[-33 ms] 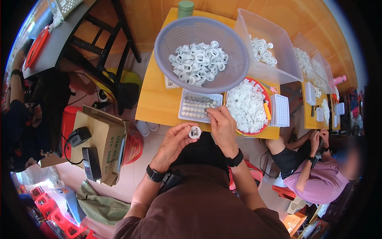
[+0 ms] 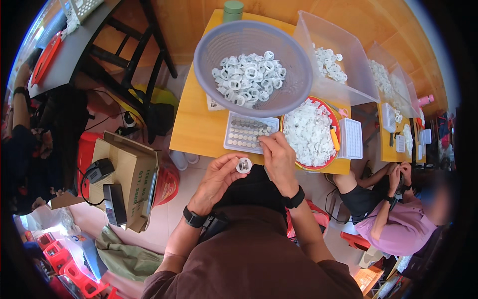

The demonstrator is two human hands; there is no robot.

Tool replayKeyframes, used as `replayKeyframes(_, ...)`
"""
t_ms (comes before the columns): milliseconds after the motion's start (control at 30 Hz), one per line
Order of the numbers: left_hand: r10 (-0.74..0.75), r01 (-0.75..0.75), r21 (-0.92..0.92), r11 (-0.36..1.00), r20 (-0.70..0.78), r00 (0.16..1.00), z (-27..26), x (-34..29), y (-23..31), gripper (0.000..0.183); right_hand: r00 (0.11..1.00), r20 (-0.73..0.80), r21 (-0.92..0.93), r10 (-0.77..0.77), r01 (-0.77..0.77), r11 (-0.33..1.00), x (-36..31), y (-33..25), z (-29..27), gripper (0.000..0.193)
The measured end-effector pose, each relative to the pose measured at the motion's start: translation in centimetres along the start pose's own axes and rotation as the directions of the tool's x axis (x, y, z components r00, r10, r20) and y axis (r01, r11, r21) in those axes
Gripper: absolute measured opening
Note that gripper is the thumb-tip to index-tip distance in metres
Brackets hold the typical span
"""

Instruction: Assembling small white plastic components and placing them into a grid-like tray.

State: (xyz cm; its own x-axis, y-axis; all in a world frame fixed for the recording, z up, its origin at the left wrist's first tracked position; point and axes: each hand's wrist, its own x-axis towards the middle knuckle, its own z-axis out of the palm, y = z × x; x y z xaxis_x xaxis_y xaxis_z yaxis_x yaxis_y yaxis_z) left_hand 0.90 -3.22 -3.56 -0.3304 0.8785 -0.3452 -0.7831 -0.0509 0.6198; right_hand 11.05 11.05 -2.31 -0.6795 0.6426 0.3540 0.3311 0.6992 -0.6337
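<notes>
Our left hand (image 2: 213, 182) pinches a white piece (image 2: 244, 166); our right hand (image 2: 280, 160) has fingertips nearly together over the tray (image 2: 242, 148), hold unclear.

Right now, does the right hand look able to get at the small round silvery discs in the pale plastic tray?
Most likely yes: the right hand has its fingertips at the right end of the tray, beside the discs, and most lie uncovered.

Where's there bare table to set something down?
The yellow wooden table is bare at left, between its left edge, the round grey-purple plastic basket and the rectangular white plastic tray. Crowded rightward, around the round red tray of white pieces.
</notes>
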Motion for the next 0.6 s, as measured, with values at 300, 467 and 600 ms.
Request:
replayKeyframes(300,-0.008,0.008,-0.043,0.999,-0.001,1.000,-0.2,0.2,0.1,0.029,0.997,0.051,-0.046,-0.050,0.053,0.998,0.1,0.5,0.2,0.012)
replayKeyframes(467,-0.019,0.021,-0.069,0.997,0.018,1.000,-0.2,0.0,0.2,0.033,0.997,0.049,-0.031,-0.063,0.064,0.997,0.0,0.6,0.2,0.012)
replayKeyframes(600,-0.031,0.036,-0.104,0.994,0.049,0.998,0.1,-0.2,0.6,0.031,0.996,0.027,0.022,-0.081,0.080,0.997,-0.1,1.3,0.2,0.012)
